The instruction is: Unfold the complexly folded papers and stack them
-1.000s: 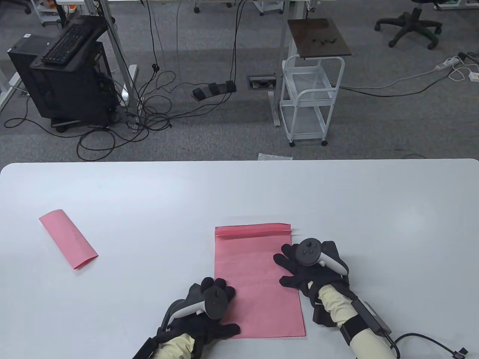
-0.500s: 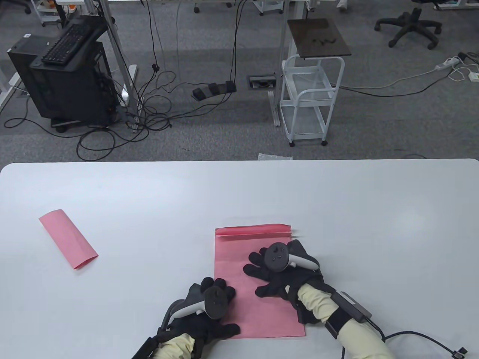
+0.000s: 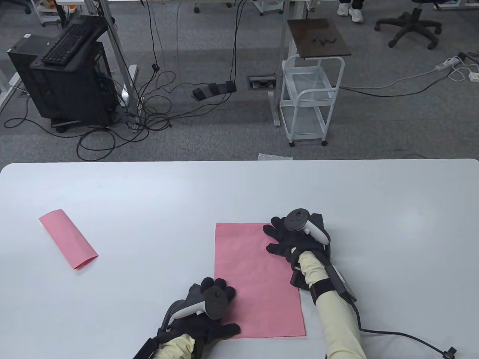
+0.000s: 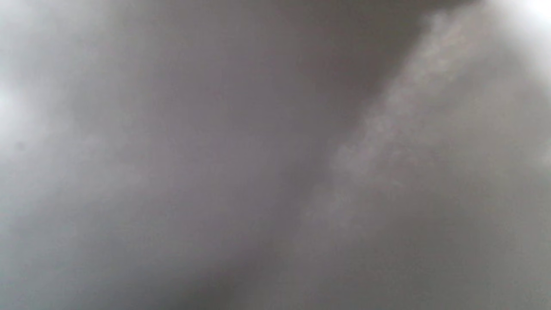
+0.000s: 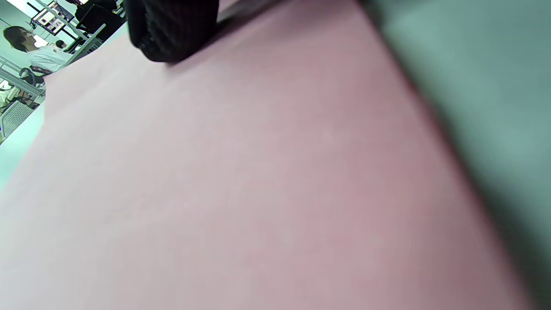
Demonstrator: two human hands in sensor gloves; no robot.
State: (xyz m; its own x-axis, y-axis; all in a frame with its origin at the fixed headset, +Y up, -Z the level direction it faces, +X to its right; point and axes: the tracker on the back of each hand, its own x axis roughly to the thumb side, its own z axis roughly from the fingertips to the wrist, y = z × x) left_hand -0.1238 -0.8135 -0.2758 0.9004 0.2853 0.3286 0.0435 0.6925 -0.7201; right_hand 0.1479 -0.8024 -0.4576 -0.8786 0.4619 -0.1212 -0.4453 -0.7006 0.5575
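Note:
A large pink paper sheet (image 3: 254, 280) lies flat and unfolded on the white table (image 3: 149, 194). My right hand (image 3: 278, 235) presses its spread fingers flat on the sheet's far right corner. My left hand (image 3: 219, 310) rests with its fingers on the sheet's near left edge. A second pink paper (image 3: 68, 244), folded into a narrow strip, lies at the table's left. The right wrist view shows the pink sheet (image 5: 258, 181) close up with a dark gloved finger (image 5: 172, 30) on it. The left wrist view is only a grey blur.
The table's far edge (image 3: 239, 161) runs across the middle of the table view. Beyond it are a white cart (image 3: 312, 97), a black computer stand (image 3: 63, 74) and floor cables. A cable (image 3: 404, 336) trails from my right wrist.
My right hand slid from the sheet's middle up to its far right corner. The raised folded flap along the sheet's far edge now lies flat. My left hand has stayed put.

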